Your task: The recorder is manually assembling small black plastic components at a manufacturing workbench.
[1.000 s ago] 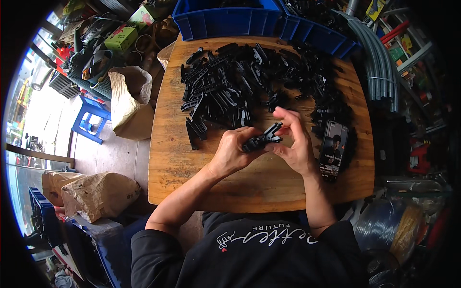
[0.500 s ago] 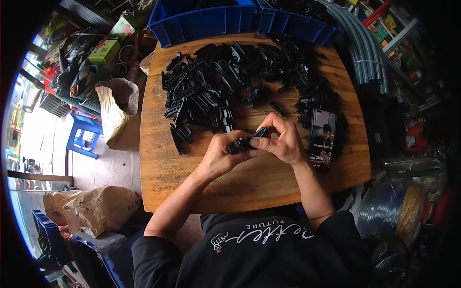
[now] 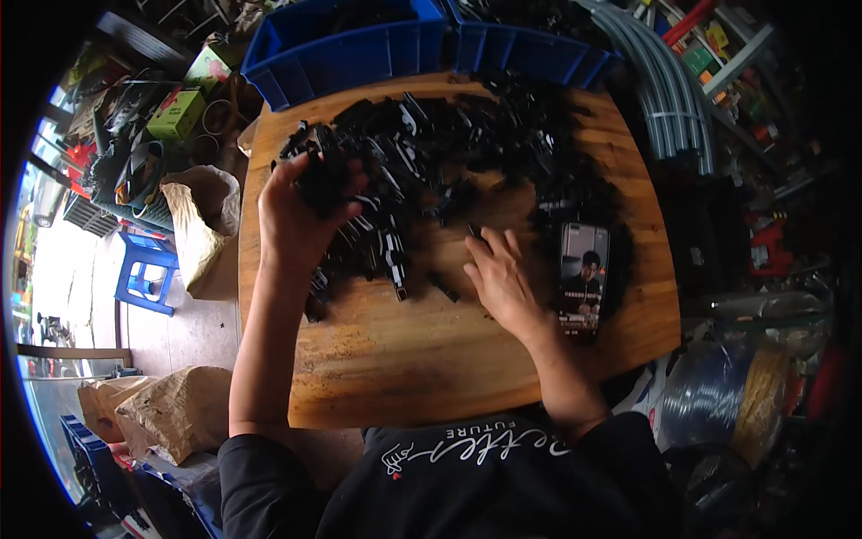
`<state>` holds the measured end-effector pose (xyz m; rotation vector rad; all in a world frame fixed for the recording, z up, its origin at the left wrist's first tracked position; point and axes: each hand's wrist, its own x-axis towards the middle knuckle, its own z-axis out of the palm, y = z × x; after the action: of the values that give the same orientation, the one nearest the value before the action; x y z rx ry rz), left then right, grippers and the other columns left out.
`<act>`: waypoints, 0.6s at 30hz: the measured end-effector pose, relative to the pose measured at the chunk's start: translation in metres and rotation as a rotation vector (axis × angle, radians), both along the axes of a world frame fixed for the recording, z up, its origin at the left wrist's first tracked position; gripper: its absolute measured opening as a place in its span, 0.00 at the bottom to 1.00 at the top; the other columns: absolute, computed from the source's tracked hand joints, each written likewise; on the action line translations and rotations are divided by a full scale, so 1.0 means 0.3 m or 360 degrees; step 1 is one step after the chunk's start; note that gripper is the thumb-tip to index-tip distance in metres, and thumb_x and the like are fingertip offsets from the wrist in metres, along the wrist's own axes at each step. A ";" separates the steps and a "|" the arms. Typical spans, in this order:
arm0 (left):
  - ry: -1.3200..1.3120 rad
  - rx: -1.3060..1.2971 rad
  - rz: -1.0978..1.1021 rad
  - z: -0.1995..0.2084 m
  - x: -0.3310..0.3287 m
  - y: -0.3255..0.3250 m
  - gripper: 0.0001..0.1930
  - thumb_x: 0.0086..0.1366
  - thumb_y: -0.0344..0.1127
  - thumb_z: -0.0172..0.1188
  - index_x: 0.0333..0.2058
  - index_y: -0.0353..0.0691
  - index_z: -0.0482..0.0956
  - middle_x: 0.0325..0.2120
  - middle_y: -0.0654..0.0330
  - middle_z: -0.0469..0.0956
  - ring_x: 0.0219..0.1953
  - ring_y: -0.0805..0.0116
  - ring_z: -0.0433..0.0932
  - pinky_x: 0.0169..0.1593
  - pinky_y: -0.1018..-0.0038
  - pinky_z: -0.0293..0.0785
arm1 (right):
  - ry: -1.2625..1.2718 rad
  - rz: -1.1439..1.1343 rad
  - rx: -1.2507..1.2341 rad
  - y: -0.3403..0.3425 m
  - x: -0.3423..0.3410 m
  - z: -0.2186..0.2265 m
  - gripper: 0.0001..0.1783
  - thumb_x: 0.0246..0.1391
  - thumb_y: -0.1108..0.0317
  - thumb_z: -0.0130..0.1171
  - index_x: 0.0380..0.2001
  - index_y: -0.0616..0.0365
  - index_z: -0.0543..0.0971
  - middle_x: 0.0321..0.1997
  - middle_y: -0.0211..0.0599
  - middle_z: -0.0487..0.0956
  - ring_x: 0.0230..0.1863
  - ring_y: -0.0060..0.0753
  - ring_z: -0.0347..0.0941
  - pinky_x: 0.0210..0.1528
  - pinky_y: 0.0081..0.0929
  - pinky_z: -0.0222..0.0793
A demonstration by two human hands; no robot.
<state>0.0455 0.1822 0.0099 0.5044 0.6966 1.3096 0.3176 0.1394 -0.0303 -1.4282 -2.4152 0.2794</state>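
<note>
Black plastic parts (image 3: 395, 153), long and narrow, lie heaped across the far half of the wooden table (image 3: 386, 377). At the left of the heap is my left hand (image 3: 296, 220), its fingers curled around a dark clump of black plastic parts (image 3: 325, 184); single pieces in it cannot be told apart. My right hand (image 3: 503, 278) hovers low over the table's middle with fingers stretched out. Its fingertips are at a small black part (image 3: 475, 231), and whether they touch it is unclear. Another small black piece (image 3: 444, 287) lies on the wood to its left.
To the right a phone (image 3: 582, 278) showing a video leans by the heap. Two blue bins (image 3: 359, 58) with black parts stand at the far edge. Left of the table are paper sacks (image 3: 202, 234) and a blue stool (image 3: 148, 269); grey hoses (image 3: 669, 99) hang at far right.
Both hands were together at the table's front, holding a black part. They have separated: the left went far left to the heap, the right opened and stayed near the middle. The view shifted slightly.
</note>
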 end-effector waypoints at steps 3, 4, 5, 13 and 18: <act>0.0044 0.0102 0.0013 0.110 -0.051 0.299 0.24 0.60 0.47 0.50 0.48 0.33 0.70 0.45 0.48 0.75 0.47 0.54 0.75 0.41 0.59 0.77 | 0.0096 0.0014 0.0017 -0.010 0.024 -0.042 0.18 0.47 0.71 0.59 0.43 0.63 0.73 0.46 0.44 0.70 0.47 0.48 0.66 0.48 0.37 0.66; -0.0012 0.0181 0.0058 0.184 -0.083 0.416 0.25 0.59 0.47 0.52 0.48 0.34 0.70 0.40 0.49 0.75 0.42 0.54 0.76 0.40 0.60 0.76 | 0.0116 0.0077 0.0053 -0.008 0.011 -0.045 0.18 0.47 0.71 0.59 0.43 0.63 0.73 0.46 0.44 0.70 0.47 0.48 0.66 0.48 0.37 0.66; -0.0065 0.0248 0.0103 0.260 -0.127 0.517 0.26 0.58 0.47 0.54 0.49 0.34 0.69 0.34 0.50 0.76 0.37 0.53 0.77 0.38 0.61 0.75 | 0.0127 0.0096 0.0062 -0.017 -0.009 -0.053 0.18 0.46 0.71 0.60 0.43 0.63 0.73 0.46 0.44 0.71 0.46 0.47 0.66 0.48 0.37 0.66; 0.1431 0.1182 0.0218 0.202 0.107 0.318 0.14 0.57 0.32 0.54 0.42 0.35 0.78 0.36 0.59 0.79 0.37 0.71 0.77 0.43 0.74 0.73 | 0.0200 -0.0058 -0.0040 0.010 0.047 -0.004 0.11 0.47 0.75 0.58 0.36 0.60 0.74 0.40 0.40 0.72 0.43 0.44 0.69 0.45 0.35 0.66; 0.2713 0.1681 -0.0371 -0.103 0.246 -0.136 0.18 0.44 0.27 0.57 0.39 0.39 0.77 0.42 0.59 0.75 0.48 0.60 0.69 0.52 0.67 0.65 | 0.0574 0.0023 0.0088 0.029 -0.001 -0.016 0.10 0.48 0.79 0.55 0.36 0.61 0.72 0.36 0.44 0.76 0.39 0.54 0.73 0.37 0.38 0.69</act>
<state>0.1194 0.1414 -0.0211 2.6068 1.1467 0.6502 0.3172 0.1479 -0.0350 -1.2175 -2.1237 0.4303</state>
